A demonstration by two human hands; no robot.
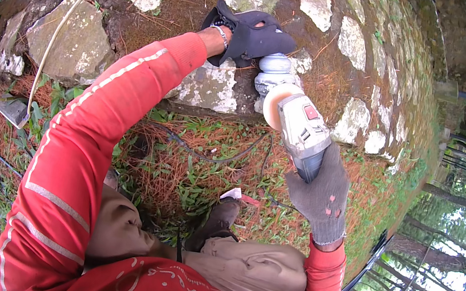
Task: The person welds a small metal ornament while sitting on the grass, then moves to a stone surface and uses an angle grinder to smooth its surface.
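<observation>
My left hand (258, 38), in a dark glove with a hole showing skin, is closed at the top of a grey, rounded, ringed piece (275, 70) that looks like carved stone. Most of that hand's fingers are hidden from above. My right hand (324, 193), in a worn grey knit glove with holes, grips the dark rear body of a white angle grinder (305, 124). The grinder's pale round disc (277, 105) is at the lower end of the ringed piece, touching it or very close. The piece stands on the stone ledge's near edge.
A mossy stone-set wall (351, 41) spreads beyond my hands. A pale cable (76, 9) hangs at left beside a flat metal blade (13, 110). A dark cord (200, 155) crosses the grass and pine needles, near a red-handled tool (249, 200) by my shoe (219, 221).
</observation>
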